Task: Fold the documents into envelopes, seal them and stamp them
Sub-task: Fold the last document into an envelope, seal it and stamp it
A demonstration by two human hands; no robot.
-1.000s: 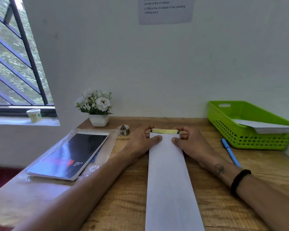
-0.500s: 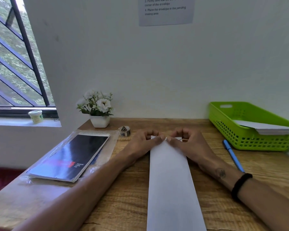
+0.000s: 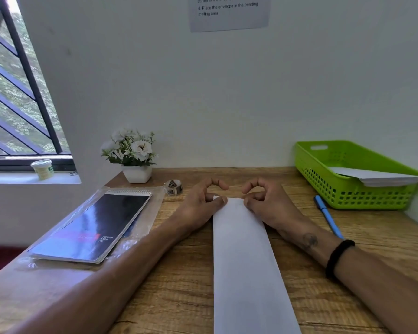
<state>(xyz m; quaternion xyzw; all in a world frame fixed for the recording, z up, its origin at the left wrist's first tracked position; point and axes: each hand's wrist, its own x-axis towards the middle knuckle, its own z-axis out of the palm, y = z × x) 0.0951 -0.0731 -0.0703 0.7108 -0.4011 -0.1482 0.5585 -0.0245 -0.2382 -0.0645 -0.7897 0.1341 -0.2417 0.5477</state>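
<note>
A long white envelope [image 3: 246, 261] lies lengthwise on the wooden desk [image 3: 179, 297], running away from me. My left hand [image 3: 198, 203] and my right hand [image 3: 268, 203] are at its far end, one at each corner. Both thumbs lie on top of the folded-over flap and the curled fingers sit at the far edge, pinching it. The flap's adhesive strip is hidden. A small roll of stamps [image 3: 173, 187] stands just left of my left hand.
At the right stands a green basket [image 3: 323, 165] holding white papers [image 3: 372, 177], with a blue pen [image 3: 327, 215] in front of it. A black spiral notebook [image 3: 94, 227] in plastic lies at the left. A potted flower [image 3: 135, 155] stands against the wall.
The flap with its yellow strip was open a second ago. It has since been folded down onto the envelope, and my thumbs have slid apart from the middle towards the corners.
</note>
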